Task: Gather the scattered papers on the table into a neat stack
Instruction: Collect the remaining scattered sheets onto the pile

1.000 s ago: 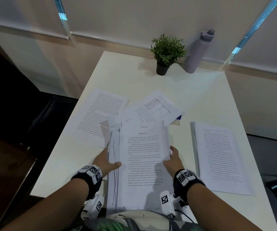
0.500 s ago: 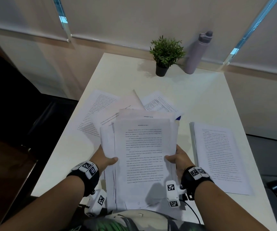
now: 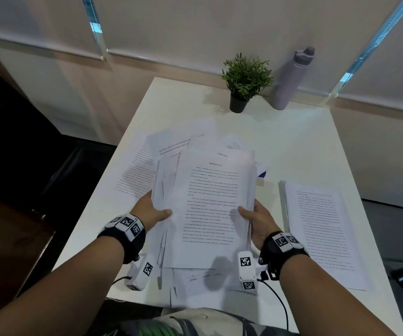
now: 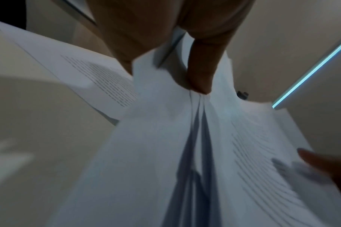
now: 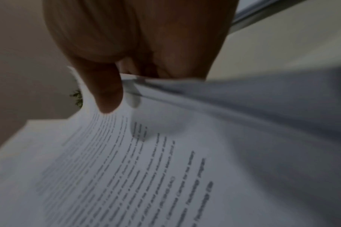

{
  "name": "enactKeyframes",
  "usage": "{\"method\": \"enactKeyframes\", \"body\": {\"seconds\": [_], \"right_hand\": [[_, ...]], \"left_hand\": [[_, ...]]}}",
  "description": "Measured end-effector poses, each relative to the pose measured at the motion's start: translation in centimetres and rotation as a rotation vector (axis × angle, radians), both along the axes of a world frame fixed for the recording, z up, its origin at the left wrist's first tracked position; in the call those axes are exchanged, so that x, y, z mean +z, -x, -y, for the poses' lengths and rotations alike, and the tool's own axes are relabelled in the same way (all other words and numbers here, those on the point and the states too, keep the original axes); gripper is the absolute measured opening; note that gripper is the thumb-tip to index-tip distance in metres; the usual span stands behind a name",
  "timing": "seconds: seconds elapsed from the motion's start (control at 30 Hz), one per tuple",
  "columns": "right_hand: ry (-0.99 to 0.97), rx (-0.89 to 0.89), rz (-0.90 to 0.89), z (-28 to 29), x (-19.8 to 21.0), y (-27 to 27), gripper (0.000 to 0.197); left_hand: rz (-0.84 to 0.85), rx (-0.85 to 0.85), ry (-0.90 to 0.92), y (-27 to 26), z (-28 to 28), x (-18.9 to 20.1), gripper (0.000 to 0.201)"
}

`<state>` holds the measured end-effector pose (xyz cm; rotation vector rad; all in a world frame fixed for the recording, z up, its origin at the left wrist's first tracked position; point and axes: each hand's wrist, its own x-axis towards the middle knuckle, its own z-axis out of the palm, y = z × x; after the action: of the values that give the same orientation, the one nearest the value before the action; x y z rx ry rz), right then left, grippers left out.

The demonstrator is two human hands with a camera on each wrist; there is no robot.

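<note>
At frame centre, the bundle of printed sheets (image 3: 210,202) is lifted off the white table (image 3: 292,146), long axis running bottom to top, edges uneven. The left hand (image 3: 150,210) and right hand (image 3: 256,218) clamp its side edges, thumbs on top. A neat paper stack (image 3: 321,234) lies at right, bare tabletop between them.

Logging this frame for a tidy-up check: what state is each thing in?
Bundle of papers: lifted, gripped on both sides, edges uneven.
Left hand: thumb on top, gripping the bundle's left edge.
Right hand: gripping the right edge.
Loose sheet: flat on the table, left of the bundle.
Side stack: flat, right of the bundle.
Potted plant: upright.
Water bottle: upright, capped.
</note>
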<state>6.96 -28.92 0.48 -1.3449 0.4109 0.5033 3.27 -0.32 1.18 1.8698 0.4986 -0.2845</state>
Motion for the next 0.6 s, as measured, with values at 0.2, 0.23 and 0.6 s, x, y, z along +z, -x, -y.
{"method": "enactKeyframes", "body": {"seconds": [0.2, 0.23, 0.6], "right_hand": [[0.325, 0.037, 0.082, 0.3, -0.1, -0.8, 0.032], [0.348, 0.024, 0.096, 0.5, 0.0, -1.1, 0.031], [0.467, -0.025, 0.098, 1.1, -0.1, -4.4, 0.031]], "left_hand": [[0.038, -0.015, -0.033, -2.0, 0.0, -0.3, 0.063], [-0.007, -0.058, -0.15, -2.2, -0.5, -1.0, 0.061], [-0.24, -0.405, -0.569, 0.7, 0.0, -3.5, 0.051]]}}
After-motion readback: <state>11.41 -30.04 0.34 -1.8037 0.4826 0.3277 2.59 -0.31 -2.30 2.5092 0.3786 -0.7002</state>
